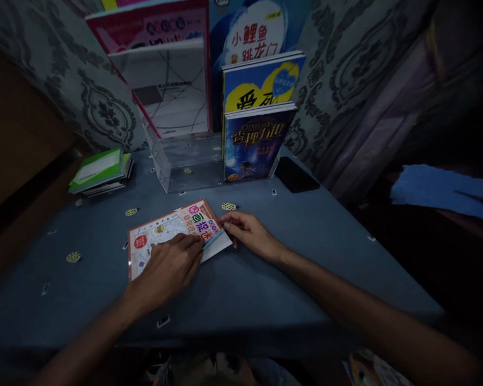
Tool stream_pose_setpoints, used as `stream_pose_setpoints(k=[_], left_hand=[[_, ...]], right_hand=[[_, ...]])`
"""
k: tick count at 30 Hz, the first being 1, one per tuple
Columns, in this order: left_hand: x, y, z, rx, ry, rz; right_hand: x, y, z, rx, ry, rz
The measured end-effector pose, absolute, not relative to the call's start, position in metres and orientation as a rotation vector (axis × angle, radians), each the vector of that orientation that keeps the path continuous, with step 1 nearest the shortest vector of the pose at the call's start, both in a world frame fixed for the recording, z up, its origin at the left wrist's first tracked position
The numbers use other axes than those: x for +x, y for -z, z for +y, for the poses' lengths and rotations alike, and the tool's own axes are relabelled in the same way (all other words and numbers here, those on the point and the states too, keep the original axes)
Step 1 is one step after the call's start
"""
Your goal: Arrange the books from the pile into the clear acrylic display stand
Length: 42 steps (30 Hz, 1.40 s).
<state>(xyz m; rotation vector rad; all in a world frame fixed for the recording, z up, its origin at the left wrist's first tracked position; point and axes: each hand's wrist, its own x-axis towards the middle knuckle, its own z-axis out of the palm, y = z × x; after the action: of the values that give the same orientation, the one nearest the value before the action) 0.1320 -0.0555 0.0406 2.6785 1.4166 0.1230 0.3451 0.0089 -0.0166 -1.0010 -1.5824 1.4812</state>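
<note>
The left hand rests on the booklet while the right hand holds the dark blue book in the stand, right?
Wrong on the right hand: the head view shows it at the edge of the booklet. The left hand does rest on the cover.

This looks like a room in a home. The wall (pixel 108 115) has curly shapes, and a long cloth (pixel 366 142) hangs beside it. The table wears a blue tablecloth (pixel 306 289). Bright books (pixel 257 145) stand in a clear rack (pixel 163 169).

The left hand (pixel 175 258) lies palm down, right hand (pixel 253 234) curled
</note>
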Motion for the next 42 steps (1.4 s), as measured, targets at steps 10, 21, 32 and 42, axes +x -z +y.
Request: stream_pose_setpoints(k=[10, 21, 32, 42], left_hand=[[0.131, -0.042, -0.055, 2.693, -0.116, 1.385], [0.137, -0.044, -0.06, 2.739, -0.025, 1.444], [0.097, -0.026, -0.029, 2.573, -0.375, 1.634], [0.051, -0.015, 0.021, 1.499, -0.815, 1.483]], right_hand=[[0.346, 0.018, 0.009, -0.995, -1.473, -1.591], [0.345, 0.013, 0.008, -0.962, -1.49, -1.586], [0.344, 0.018, 0.005, -0.898, -1.562, -1.505], [0.334, 0.008, 0.007, -0.916, -1.549, -1.02]])
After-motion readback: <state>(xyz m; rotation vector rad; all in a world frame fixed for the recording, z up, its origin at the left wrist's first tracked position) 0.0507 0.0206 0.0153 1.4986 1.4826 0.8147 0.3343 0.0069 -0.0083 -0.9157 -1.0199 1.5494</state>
